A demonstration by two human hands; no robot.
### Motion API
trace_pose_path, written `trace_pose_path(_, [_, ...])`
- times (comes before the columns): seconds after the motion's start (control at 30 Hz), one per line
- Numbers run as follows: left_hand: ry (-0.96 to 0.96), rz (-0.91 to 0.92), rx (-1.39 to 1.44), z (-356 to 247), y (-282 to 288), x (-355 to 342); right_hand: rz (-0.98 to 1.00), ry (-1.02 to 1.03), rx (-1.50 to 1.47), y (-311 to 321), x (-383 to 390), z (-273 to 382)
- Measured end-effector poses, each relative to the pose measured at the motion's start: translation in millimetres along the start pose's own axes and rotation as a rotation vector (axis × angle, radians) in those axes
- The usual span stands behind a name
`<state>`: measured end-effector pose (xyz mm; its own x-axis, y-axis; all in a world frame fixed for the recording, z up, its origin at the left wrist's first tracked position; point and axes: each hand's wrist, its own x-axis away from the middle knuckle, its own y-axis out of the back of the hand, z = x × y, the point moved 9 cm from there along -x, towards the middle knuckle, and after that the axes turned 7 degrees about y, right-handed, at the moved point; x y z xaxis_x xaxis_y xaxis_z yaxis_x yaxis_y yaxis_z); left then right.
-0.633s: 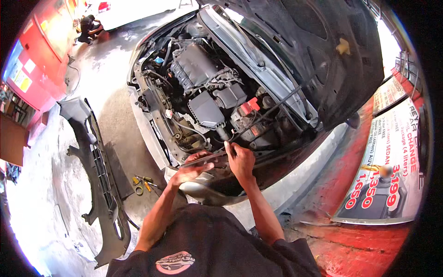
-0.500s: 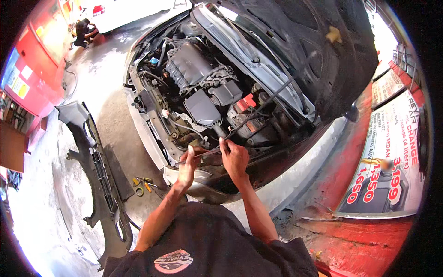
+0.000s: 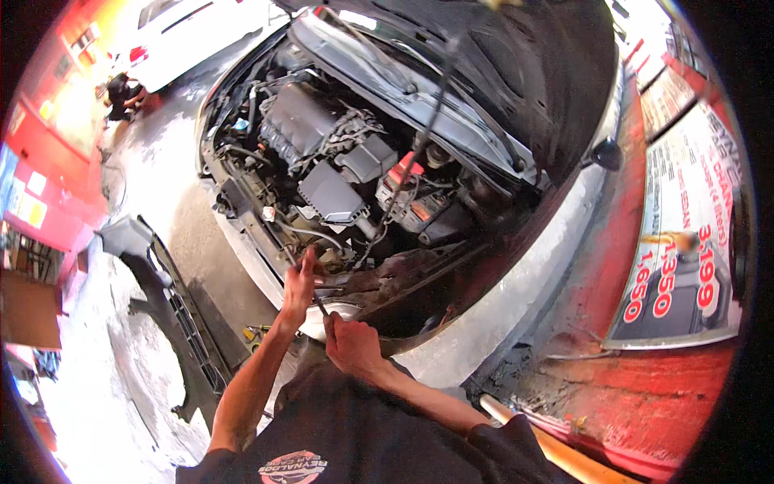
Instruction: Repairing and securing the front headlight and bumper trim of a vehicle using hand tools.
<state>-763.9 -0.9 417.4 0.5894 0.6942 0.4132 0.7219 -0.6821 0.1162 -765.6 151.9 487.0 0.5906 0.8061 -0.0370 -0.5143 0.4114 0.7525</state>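
Note:
My right hand (image 3: 355,345) is closed round the near end of a long, thin dark rod-like tool (image 3: 320,306), whose exact kind I cannot make out. Farther up the same tool, my left hand (image 3: 297,289) is closed on it, fingers partly hidden. The tool slants up and left, its far end over the front edge of the car's engine bay, beside the headlight (image 3: 332,316). Beyond my hands sit the black air filter box (image 3: 330,194) and the battery (image 3: 423,211) with a red terminal cover (image 3: 405,168).
The raised hood (image 3: 532,73) stands over the bay's far right, a prop rod (image 3: 438,105) below it. A detached bumper (image 3: 189,323) lies on the floor at left, near hand tools (image 3: 255,335). A person (image 3: 123,95) crouches far left. A banner (image 3: 685,226) lines the right.
My right hand has moved down toward my body and the tool now points more away from me. My left hand has shifted left and slightly up. The view has shifted too.

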Motion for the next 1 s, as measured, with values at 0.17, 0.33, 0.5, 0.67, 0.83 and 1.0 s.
trace_pose_path(0.17, [0.386, 0.296, 0.179, 18.0, -8.9, 40.7, -0.109, 0.022, -0.056, -3.2, 10.4, -0.4])
trace_pose_path(0.33, [0.880, 0.313, 0.332, 7.4, -29.9, 78.8, -0.071, 0.025, -0.143, -0.3, 20.5, -10.4])
trace_pose_path(0.5, [0.968, 0.501, 0.543, 24.8, -31.1, 50.5, 0.104, -0.014, -0.359, -9.5, 33.0, -42.5])
trace_pose_path(0.67, [0.317, 0.734, -1.055, -19.1, -13.5, 36.4, 0.262, -0.238, -0.397, -59.8, 66.9, -92.4])
trace_pose_path(0.83, [-0.423, 1.090, -2.010, -36.7, -53.1, 47.5, 0.338, -0.201, -0.398, -89.9, 56.2, -94.1])
trace_pose_path(1.0, [-0.335, 0.945, -1.705, -74.8, -54.5, 33.9, 0.305, -0.203, -0.374, -85.7, 45.1, -94.0])
